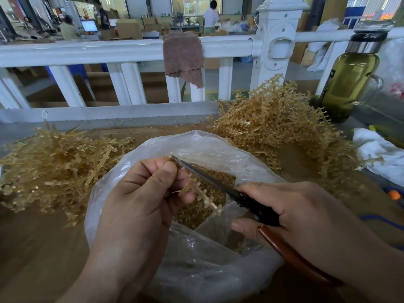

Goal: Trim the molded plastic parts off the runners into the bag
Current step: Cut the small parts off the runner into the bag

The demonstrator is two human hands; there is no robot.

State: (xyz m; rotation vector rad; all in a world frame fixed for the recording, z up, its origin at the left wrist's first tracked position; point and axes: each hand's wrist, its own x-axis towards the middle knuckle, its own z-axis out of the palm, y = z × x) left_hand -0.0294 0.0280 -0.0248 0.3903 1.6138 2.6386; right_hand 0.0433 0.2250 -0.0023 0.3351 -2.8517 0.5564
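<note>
Mid-trim: the left hand pinches one runner btwn thumb and curled fingers, over the open mouth of the bag, w/ several small parts on its lower length, uncut. The right hand is wrapped round the handles of the scissors, also over the bag. The blade lies along the runner and its tip reaches the runner's top end by the left fingertips. Can't tell if the blades are parted or closed; they read as one dark line. Cut parts sit loose in the bag's bottom. The bag itself stands on the worktop. Left of the bag is a pile of barer sticks, prob. done runners; right of and behind the bag is a knobbier heap, prob. stock to do. Next move, as I judge it: work the blade down the runner, snipping each part at its gate, keeping the runner over the bag so pieces drop in, not onto the worktop. Needs the left hand's fingers kept off the blade line, esp. near the tip.
</note>
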